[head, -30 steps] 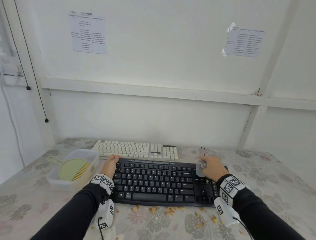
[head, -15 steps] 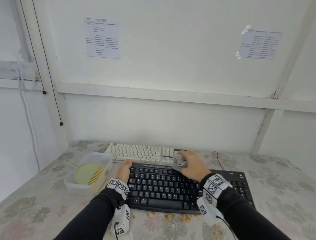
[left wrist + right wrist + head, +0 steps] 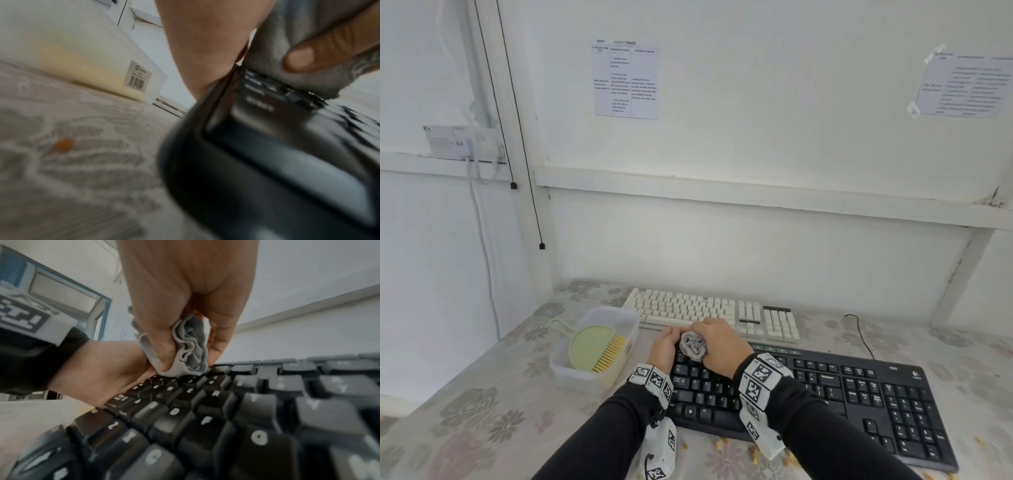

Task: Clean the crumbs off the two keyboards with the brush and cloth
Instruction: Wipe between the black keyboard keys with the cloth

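1. Right hand (image 3: 717, 346) fingers curled tight round a bunched grey cloth (image 3: 693, 345), pressing it onto the top-left keys of the black keyboard (image 3: 825, 394). Right wrist view shows the cloth wad touching the key tops.
2. Left hand (image 3: 664, 344) sits at the black keyboard's far-left corner, touching its edge, just beside the cloth. How far its fingers are curled cannot be told.
3. Yellow crumbs (image 3: 753, 452) lie on the floral tablecloth (image 3: 482, 411) along the keyboard's near edge.
4. Clear plastic tub (image 3: 585, 375) left of the black keyboard holds a green brush (image 3: 599, 347) with yellow bristles.
5. White keyboard (image 3: 709, 310) lies right behind the black one, parallel, near the wall.
6. Black cable (image 3: 859, 329) runs over the tablecloth behind the black keyboard, right of the white one.
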Demonstrator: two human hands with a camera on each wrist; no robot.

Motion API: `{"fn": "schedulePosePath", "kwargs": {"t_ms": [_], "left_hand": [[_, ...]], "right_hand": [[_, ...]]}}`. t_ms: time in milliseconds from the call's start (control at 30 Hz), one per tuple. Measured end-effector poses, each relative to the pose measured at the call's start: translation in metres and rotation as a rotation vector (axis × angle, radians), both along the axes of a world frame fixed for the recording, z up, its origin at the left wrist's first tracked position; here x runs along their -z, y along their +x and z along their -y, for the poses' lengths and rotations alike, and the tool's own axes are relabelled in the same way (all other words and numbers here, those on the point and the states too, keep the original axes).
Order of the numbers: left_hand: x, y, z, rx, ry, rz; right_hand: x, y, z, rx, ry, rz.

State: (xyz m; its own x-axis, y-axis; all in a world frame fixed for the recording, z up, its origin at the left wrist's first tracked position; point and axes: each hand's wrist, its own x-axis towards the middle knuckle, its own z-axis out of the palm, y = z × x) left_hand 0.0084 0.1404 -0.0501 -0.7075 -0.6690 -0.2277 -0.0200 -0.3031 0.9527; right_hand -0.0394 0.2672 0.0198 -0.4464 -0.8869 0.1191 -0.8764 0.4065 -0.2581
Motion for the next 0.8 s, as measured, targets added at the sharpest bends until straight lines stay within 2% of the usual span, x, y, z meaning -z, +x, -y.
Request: {"fn": "schedulePosePath", "kwargs": {"t_ms": [200,333,500,800], "left_hand": [[0.001,0.001,-0.002,0.043,-0.001,0.0],[0.0,0.0,0.001,0.09,-0.05,0.009],[0.001,-0.001,0.001,0.092,-0.052,-0.007],[0.008,-0.001,0.003,0.067,-0.061,0.003]], "right_hand": [[-0.01,-0.002,-0.005,0.043,0.08,-0.075],[-0.011,0.006,0.006,0.025,-0.023,-0.016],[-0.004,0.015,0.011,0.013,-0.015,0.004],[-0.001,-0.013,-0.039,0.108,-0.065,0.029]]}}
